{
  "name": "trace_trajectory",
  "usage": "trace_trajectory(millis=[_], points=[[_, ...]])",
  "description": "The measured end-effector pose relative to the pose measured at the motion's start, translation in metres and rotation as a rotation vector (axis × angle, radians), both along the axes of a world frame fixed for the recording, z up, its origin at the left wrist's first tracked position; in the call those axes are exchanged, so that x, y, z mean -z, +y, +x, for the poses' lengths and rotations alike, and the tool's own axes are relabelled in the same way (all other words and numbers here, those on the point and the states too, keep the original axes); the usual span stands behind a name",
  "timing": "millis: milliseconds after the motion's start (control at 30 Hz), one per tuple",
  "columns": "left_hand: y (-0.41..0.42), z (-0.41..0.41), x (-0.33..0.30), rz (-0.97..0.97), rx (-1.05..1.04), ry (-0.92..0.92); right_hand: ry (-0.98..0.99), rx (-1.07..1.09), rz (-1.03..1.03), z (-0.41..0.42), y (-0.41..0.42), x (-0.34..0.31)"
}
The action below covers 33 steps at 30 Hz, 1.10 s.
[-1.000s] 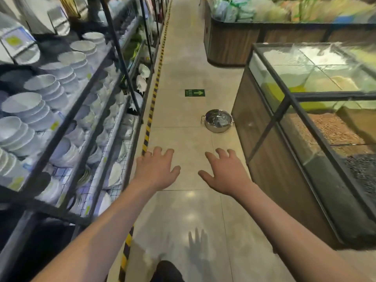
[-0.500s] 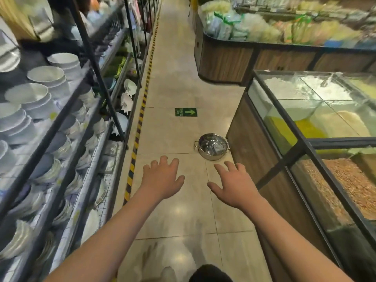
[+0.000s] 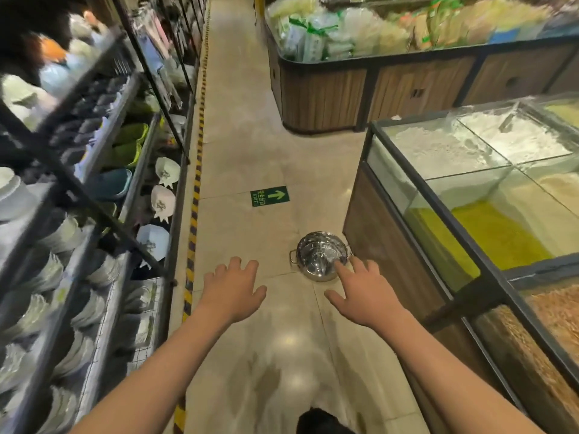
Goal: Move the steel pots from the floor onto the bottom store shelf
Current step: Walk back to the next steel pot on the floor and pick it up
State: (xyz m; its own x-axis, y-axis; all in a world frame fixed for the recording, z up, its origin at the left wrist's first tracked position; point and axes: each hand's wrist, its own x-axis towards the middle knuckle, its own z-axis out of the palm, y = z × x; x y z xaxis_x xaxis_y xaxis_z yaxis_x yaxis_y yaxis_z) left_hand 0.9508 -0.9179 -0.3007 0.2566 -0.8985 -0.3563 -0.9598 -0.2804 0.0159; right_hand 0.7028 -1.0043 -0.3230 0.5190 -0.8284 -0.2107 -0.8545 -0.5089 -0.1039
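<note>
Pot (image 3: 319, 256) of shiny steel sits upright on the tiled floor (image 3: 250, 145) of a shop aisle, mouth up, small loop handle visible on its left side. It lies just beside the wooden base of the glass-topped bin (image 3: 445, 170) on the right side of the aisle, and well apart from the shelf (image 3: 169, 270) on the left.

Right hand (image 3: 363, 296): palm down, fingers spread, nothing held. Its fingertips (image 3: 340, 266) overlap the pot's near right rim in this view (contact cannot be confirmed; the hand may simply be above it).

Left hand (image 3: 232, 289): palm down, fingers spread, empty, over bare floor to the left of the pot and apart from it.

Both forearms are bare and extend forward from the bottom of the view.

Surroundings: green exit sign (image 3: 269, 196) with an arrow stuck to the floor beyond the pot. Yellow-and-black striped tape (image 3: 191, 245) runs along the floor at the foot of the shelf. The shelf carries stacked white bowls (image 3: 94, 308) and plates, blurred at the left edge. The glass-topped bin holds white powder, yellow-green grain and brown grain in separate compartments. Further back, a wooden display (image 3: 369, 86) holds bagged goods.
</note>
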Motion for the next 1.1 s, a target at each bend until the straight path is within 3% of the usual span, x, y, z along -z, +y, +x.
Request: trace_trajectory(millis=[333,733,800,833,900,933,1000,1033,1100], points=[[-0.162,0.014,0.039,0.018,-0.016,0.025,0.053,-0.034,0.080,0.036,-0.161,0.022],[-0.307,0.030,0.158,0.155,-0.001,0.116,0.141,0.016,0.285,0.059,-0.299,0.133],[-0.340,0.020,0.215,0.178,0.011,0.114,0.122,0.029,0.324,0.049,-0.331,0.192],[-0.343,0.026,0.215,0.149,0.007,0.106,0.120,0.036,0.323,0.052,-0.334,0.194],[-0.365,0.010,0.291,0.189,-0.002,0.124,0.153,0.028,0.386,0.037,-0.351,0.273],[-0.367,0.013,0.293,0.189,-0.013,0.123,0.165,0.029,0.377,0.037,-0.351,0.277],[-0.378,-0.003,0.402,0.214,-0.026,0.135,0.186,0.028,0.403,0.019,-0.357,0.387],[-0.381,-0.001,0.406,0.213,-0.028,0.141,0.204,0.040,0.419,0.020,-0.359,0.391],[-0.384,-0.017,0.521,0.260,-0.026,0.168,0.256,0.027,0.470,0.008,-0.360,0.505]])
